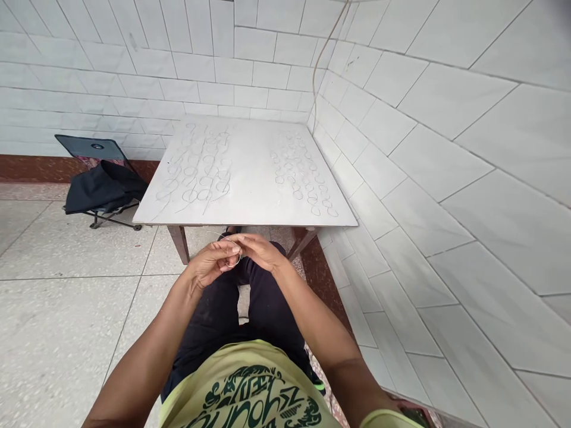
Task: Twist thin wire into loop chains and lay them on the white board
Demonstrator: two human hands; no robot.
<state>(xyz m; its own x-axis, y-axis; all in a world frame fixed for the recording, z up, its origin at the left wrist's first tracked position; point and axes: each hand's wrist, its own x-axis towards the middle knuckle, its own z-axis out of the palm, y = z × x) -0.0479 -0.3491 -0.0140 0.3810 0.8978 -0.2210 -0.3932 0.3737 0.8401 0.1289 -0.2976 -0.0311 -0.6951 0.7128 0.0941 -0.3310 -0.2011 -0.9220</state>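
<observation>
My left hand point(217, 261) pinches a thin wire point(239, 259) that is bent into a loop, with a loose end sticking out to the upper left. My right hand point(259, 249) meets it from the other side, its fingers closed together at the same wire; its fingertips are partly hidden. Both hands are above my lap, just in front of the table's near edge. On the white tabletop point(252, 178) lie rows of wire loops with tails point(205, 169) at the left. Rows of smaller-looking wire rings point(298, 172) lie at the right.
A folding chair point(96, 145) with a dark cloth point(104, 185) on it stands left of the table. Tiled walls close in behind and at the right point(423, 178). A cable point(316, 71) runs down the corner. Wooden table legs point(178, 244) stand near my knees.
</observation>
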